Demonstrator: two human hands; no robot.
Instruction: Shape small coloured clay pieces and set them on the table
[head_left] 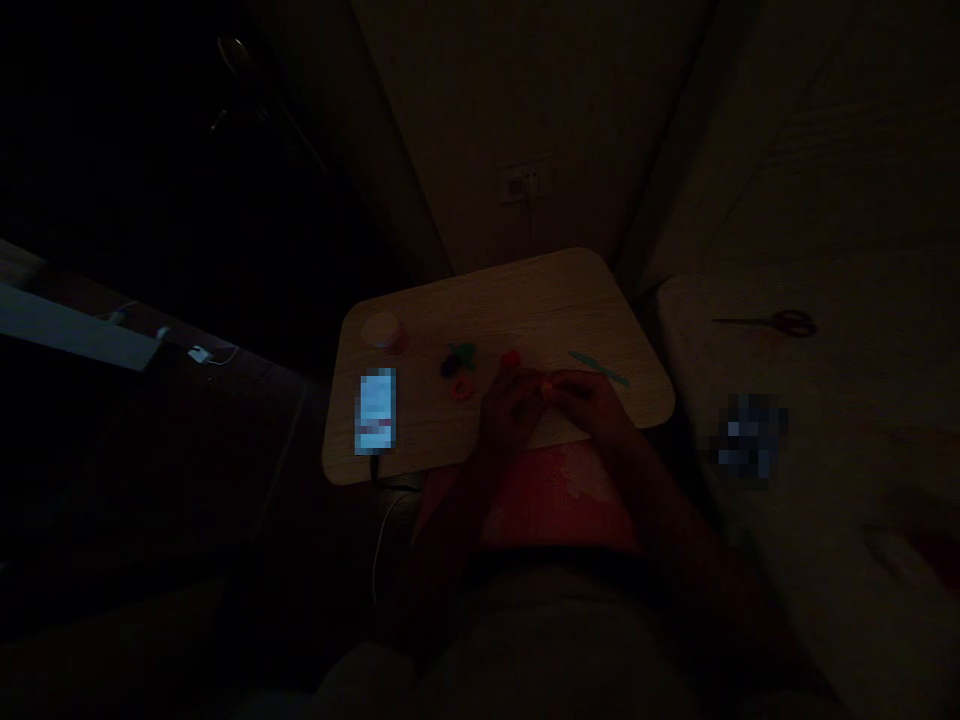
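Note:
The room is very dark. My left hand (508, 408) and my right hand (592, 402) meet over the near edge of a small wooden table (540, 290). Their fingers are curled together round a small orange piece (547, 388), too dim to name. Small lumps lie just beyond my hands: a red one (511, 358), an orange one (462, 389) and a dark purple-and-green one (457, 360). A thin green stick (598, 368) lies on the table to the right of my hands.
A lit phone (376, 411) with a cable lies at the table's left, a small round pot (384, 331) behind it. Scissors (780, 322) rest on the pale surface to the right. A wall socket (527, 182) is behind the table.

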